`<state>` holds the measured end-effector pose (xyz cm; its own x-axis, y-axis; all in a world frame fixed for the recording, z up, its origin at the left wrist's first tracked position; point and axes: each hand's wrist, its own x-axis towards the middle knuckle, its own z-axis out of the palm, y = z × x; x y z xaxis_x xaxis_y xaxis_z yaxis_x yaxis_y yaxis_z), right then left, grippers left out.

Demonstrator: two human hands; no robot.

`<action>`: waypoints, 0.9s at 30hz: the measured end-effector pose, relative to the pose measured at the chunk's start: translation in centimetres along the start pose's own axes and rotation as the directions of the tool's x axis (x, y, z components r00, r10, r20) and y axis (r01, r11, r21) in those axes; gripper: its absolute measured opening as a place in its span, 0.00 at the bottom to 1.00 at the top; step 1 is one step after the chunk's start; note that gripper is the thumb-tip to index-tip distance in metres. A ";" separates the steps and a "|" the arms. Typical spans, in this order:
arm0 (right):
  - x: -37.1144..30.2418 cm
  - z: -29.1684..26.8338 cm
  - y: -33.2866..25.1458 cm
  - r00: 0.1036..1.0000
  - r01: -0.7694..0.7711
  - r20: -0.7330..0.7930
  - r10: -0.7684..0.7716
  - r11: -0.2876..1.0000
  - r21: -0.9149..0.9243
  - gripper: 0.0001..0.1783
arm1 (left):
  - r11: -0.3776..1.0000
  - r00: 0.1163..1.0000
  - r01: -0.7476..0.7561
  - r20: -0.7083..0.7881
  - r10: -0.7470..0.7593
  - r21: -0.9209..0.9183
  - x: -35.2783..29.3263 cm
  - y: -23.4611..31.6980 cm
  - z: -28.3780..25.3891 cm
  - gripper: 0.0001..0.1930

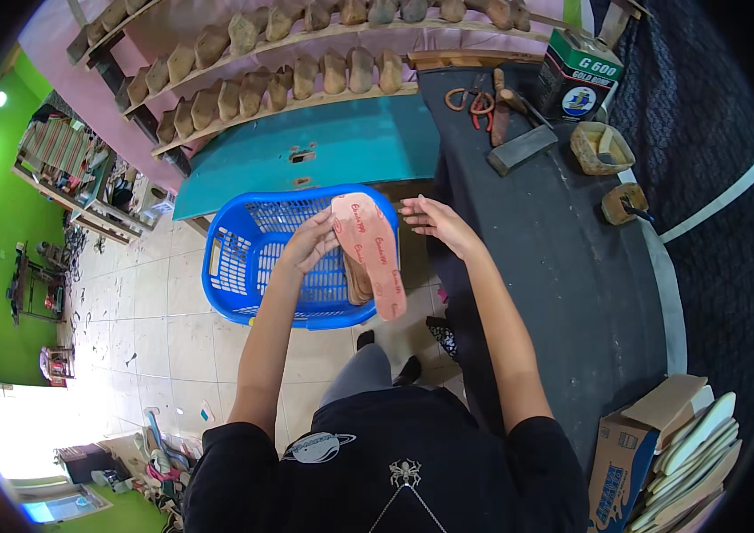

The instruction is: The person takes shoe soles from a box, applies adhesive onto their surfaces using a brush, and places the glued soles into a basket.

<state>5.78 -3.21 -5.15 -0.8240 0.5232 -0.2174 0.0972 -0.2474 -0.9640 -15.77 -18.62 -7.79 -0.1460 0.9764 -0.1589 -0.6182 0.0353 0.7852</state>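
My left hand (310, 242) pinches the left edge of a pink insole (368, 253) with red printing, holding it above a blue plastic basket (263, 256). To the right of the insole, my right hand (439, 224) is raised with its fingers apart and nothing in it. Its fingertips come close to the insole's upper edge without visibly touching it. Partly hidden beneath the pink piece, a few brown sole-shaped pieces (357, 280) lie in the basket's right side.
A black-covered table (563, 284) on the right bears scissors (457, 99), red pliers (483, 108), a hammer (523, 149), a tin (577, 75) and a small bowl (601, 148). Wooden shoe lasts (244, 93) line shelves above a teal bench (350, 142). A cardboard box (630, 453) stands lower right.
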 end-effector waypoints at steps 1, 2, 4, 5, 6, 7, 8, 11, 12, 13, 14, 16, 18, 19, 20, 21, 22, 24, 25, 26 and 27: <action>1.0 0.1 0.7 0.999 -0.017 -0.035 0.018 0.999 0.033 0.23 | 1.000 0.999 -0.001 -0.040 0.002 0.016 0.3 0.0 -1.2 0.19; 1.8 0.1 1.5 0.999 -0.018 -0.041 0.019 0.999 0.035 0.23 | 1.000 0.999 0.003 -0.036 -0.003 0.016 0.8 -0.1 -2.3 0.19; 3.1 0.7 3.5 0.991 -0.015 -0.129 0.026 0.996 0.092 0.23 | 0.999 0.995 0.030 -0.098 -0.027 0.025 1.7 -0.5 -5.0 0.19; 3.5 1.2 4.4 0.989 -0.036 -0.141 0.052 0.993 0.114 0.24 | 0.999 0.994 0.037 -0.100 -0.035 0.026 2.2 -0.8 -6.3 0.19; 3.9 1.6 5.3 0.987 -0.042 -0.148 0.060 0.992 0.119 0.24 | 0.996 0.991 0.076 -0.117 -0.072 0.038 2.9 -1.4 -7.5 0.18; 4.3 2.0 6.1 0.983 -0.087 -0.154 0.105 0.989 0.116 0.24 | 0.992 0.985 0.114 -0.134 -0.106 0.052 3.6 -1.8 -8.9 0.18; 4.7 2.4 7.0 0.975 -0.132 -0.162 0.149 0.985 0.114 0.25 | 0.991 0.984 0.124 -0.133 -0.116 0.053 4.2 -2.2 -10.4 0.18; 5.7 2.8 10.0 0.954 -0.181 -0.226 0.198 0.979 0.094 0.25 | 0.977 0.952 0.214 -0.230 -0.204 0.020 6.9 -3.9 -13.6 0.18; 5.9 2.8 11.2 0.938 -0.209 -0.267 0.221 0.975 0.075 0.25 | 0.973 0.951 0.229 -0.218 -0.219 0.022 7.8 -4.5 -14.5 0.18; 6.2 3.1 12.3 0.930 -0.208 -0.290 0.224 0.974 0.086 0.24 | 0.971 0.933 0.239 -0.276 -0.230 -0.001 8.4 -5.1 -15.7 0.18; 6.3 3.3 13.3 0.927 -0.210 -0.297 0.228 0.973 0.094 0.24 | 0.969 0.911 0.247 -0.334 -0.241 -0.024 9.0 -5.7 -16.8 0.17; 6.5 3.5 15.3 0.900 -0.250 -0.354 0.256 0.966 0.064 0.24 | 0.962 0.902 0.271 -0.338 -0.269 -0.042 10.4 -7.1 -18.3 0.17; 6.7 3.3 17.9 0.878 -0.262 -0.402 0.259 0.964 0.048 0.19 | 0.951 0.895 0.309 -0.329 -0.301 -0.030 11.9 -8.7 -18.4 0.17; 6.5 3.1 20.0 0.870 -0.241 -0.478 0.120 0.950 -0.200 0.19 | 0.941 0.888 0.335 -0.318 -0.332 -0.047 12.6 -9.6 -18.5 0.16; 6.5 3.1 21.4 0.862 -0.231 -0.507 -0.025 0.869 -0.437 0.19 | 0.935 0.885 0.351 -0.311 -0.347 -0.045 13.2 -10.4 -18.9 0.16; 6.9 3.9 21.3 0.877 -0.206 -0.474 -0.074 0.835 -0.511 0.24 | 0.928 0.870 0.365 -0.326 -0.368 -0.074 13.4 -11.0 -19.8 0.16; 7.1 4.6 21.4 0.876 -0.211 -0.478 -0.067 0.837 -0.504 0.24 | 0.921 0.859 0.376 -0.336 -0.387 -0.101 13.8 -11.5 -20.4 0.16; 7.3 6.0 21.6 0.871 -0.249 -0.466 -0.154 0.679 -0.690 0.25 | 0.901 0.834 0.424 -0.348 -0.429 -0.096 14.6 -12.6 -21.1 0.16; 7.3 6.4 21.0 0.898 -0.264 -0.432 -0.085 0.682 -0.682 0.27 | 0.902 0.839 0.422 -0.338 -0.426 -0.090 15.0 -13.0 -21.1 0.16; 7.5 6.9 20.6 0.896 -0.274 -0.438 -0.073 0.686 -0.674 0.27 | 0.904 0.844 0.420 -0.330 -0.423 -0.084 15.2 -13.3 -21.1 0.16; 7.6 7.4 20.6 0.910 -0.304 -0.413 -0.041 0.611 -0.731 0.28 | 0.897 0.839 0.433 -0.326 -0.436 -0.085 15.6 -13.6 -20.9 0.16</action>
<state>-2.58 -10.37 -25.54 -0.5233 0.8228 -0.2216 0.7182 0.2860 -0.6343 -25.84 -8.34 -33.45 -0.1052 0.7344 -0.6706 -0.6837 0.4363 0.5850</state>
